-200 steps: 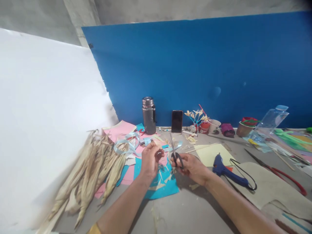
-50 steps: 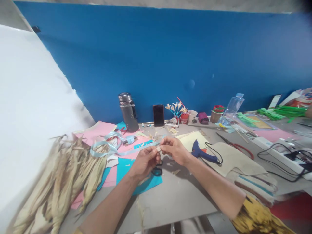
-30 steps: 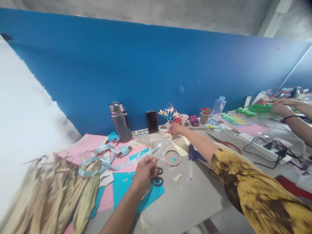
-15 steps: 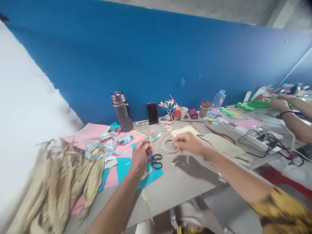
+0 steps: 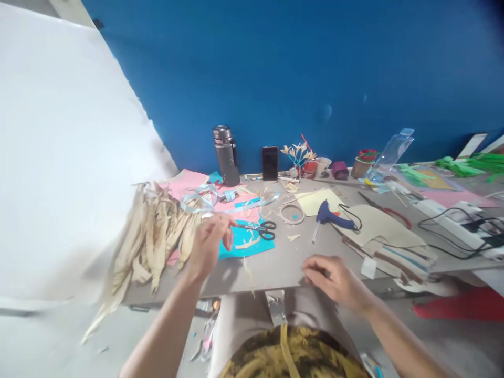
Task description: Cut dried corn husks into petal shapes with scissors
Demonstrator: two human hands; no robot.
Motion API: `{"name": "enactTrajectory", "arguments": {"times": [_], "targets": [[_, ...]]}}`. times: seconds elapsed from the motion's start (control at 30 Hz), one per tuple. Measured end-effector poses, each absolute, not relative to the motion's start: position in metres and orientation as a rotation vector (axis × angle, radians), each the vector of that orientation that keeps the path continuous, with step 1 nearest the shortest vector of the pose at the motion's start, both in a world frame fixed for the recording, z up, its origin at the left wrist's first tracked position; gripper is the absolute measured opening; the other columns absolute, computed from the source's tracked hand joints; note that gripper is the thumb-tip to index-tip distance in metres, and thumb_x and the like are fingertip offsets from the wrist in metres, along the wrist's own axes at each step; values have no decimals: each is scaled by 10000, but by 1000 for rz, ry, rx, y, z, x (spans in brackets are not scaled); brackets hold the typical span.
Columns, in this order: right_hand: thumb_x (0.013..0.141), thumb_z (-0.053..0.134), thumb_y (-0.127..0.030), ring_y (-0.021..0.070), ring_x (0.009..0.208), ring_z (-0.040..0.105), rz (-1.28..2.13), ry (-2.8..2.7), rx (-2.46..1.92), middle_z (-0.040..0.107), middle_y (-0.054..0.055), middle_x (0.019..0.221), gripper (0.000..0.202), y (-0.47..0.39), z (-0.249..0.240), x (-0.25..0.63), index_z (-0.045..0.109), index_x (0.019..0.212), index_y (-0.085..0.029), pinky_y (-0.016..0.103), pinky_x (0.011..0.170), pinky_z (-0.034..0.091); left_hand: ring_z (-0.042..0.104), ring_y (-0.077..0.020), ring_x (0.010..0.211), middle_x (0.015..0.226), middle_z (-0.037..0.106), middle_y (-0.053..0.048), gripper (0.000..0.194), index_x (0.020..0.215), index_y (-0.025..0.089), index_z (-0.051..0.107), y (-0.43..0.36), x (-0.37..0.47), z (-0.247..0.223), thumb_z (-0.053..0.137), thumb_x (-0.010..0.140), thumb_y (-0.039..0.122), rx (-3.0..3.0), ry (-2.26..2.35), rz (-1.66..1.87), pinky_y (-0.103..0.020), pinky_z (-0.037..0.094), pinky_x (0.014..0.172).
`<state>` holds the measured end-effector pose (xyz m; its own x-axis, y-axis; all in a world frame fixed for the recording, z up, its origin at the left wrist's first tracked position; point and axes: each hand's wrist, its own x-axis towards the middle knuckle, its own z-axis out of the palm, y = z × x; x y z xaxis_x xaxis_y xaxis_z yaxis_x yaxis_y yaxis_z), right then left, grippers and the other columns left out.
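Observation:
My left hand (image 5: 212,242) hovers over the left part of the table, just left of the black-handled scissors (image 5: 266,230). Its fingers are loosely bent with the thumb apart, and nothing shows in them. Scissors and pale scraps lie on a blue sheet (image 5: 228,254). Dried corn husks (image 5: 157,247) are heaped to the left of that hand. My right hand (image 5: 333,278), low at the table's front edge, has half-curled fingers with a gap to the thumb and no visible object. Beyond it lie a blue glue gun (image 5: 334,217) and a white tape ring (image 5: 292,214).
A grey thermos (image 5: 228,163), a phone (image 5: 270,164), husk flowers (image 5: 297,153) and cups stand along the blue wall. On the right are a folded cloth (image 5: 394,239), long-bladed red-handled scissors (image 5: 397,215), a power strip (image 5: 444,220) with cables and a clear bottle (image 5: 394,155).
My right hand has drawn back toward the table's front edge, and the glue gun behind it now shows. My left hand is left of the scissors. The view has turned left and down.

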<state>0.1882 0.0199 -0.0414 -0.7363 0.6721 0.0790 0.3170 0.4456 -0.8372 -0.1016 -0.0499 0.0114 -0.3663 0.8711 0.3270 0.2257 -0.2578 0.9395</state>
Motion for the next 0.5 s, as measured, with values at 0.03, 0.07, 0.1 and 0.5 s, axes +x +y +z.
{"name": "enactTrajectory", "arguments": {"times": [0.03,0.07,0.1,0.5], "targets": [[947,494,-295,154,708,637,1084,-2356,-826,698,27,759,204,26,-37,175,649,873,-185,234,657,442,527,-145,538,534,541,18,205,765,184,627,-58,-101,-3,516,877,316,1411,1731,1563,-274,416,571],[948,497,-282,155,725,637,941,-2438,-824,703,29,789,197,33,-33,160,657,878,-191,241,681,438,558,-159,612,624,597,-2,186,749,187,623,-63,-101,-17,539,862,308,1473,1943,1459,-286,431,614],[947,501,-268,166,763,642,792,-2527,-814,706,38,816,195,40,-29,143,666,873,-193,252,705,437,590,-181,706,729,647,-25,167,775,190,636,-67,-101,-30,536,864,291,1560,2079,1332,-308,453,678],[883,583,-239,287,1066,620,174,-2947,-986,662,162,1116,199,88,-28,56,659,1040,-143,324,802,463,540,-290,1055,1115,648,-120,175,950,190,668,-67,-87,-63,501,916,230,2033,2340,543,-435,433,891]]}}
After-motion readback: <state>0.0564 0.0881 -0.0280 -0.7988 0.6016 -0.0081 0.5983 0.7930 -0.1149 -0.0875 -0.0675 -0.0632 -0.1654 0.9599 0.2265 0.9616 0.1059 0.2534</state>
